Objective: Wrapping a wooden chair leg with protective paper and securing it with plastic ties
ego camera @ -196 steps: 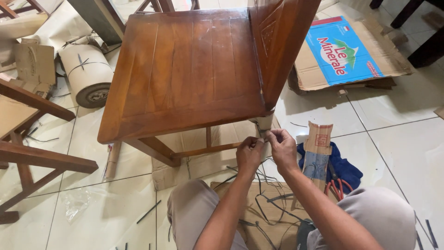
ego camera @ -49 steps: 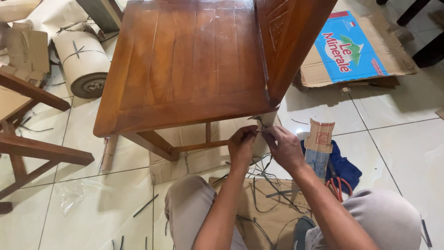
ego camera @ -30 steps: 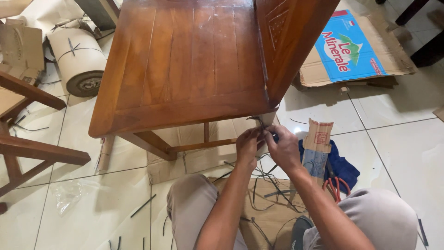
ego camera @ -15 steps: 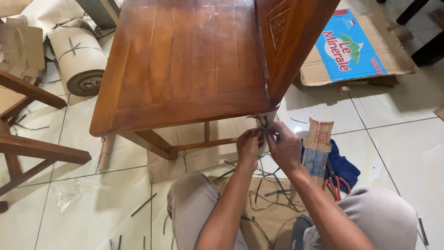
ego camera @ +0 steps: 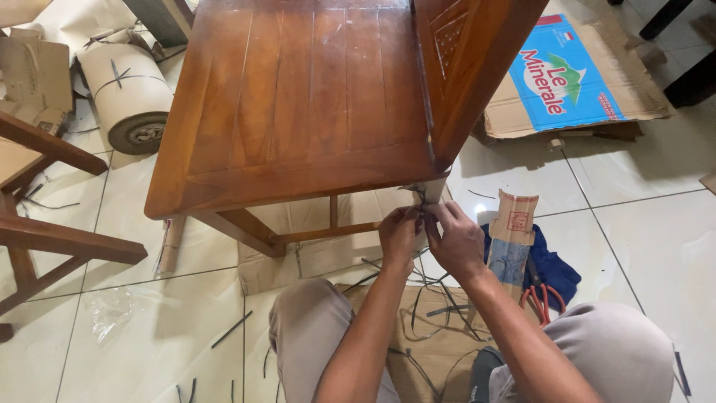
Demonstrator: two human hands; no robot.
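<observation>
Pinching a thin dark strap (ego camera: 420, 195) at the paper-wrapped chair leg (ego camera: 431, 192), left hand (ego camera: 399, 235) and right hand (ego camera: 456, 237) are both clamped on it, fingertips touching. Risk: strap slips, wrap loosens, likely from uneven pull.

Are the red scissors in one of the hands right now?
No, the scissors lie on the floor by the blue cloth, while both hands work at the chair leg.

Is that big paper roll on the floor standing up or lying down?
Lying on its side. The paper roll shows its round end and core hole sideways toward the camera, its length resting along the tiled floor.
</observation>
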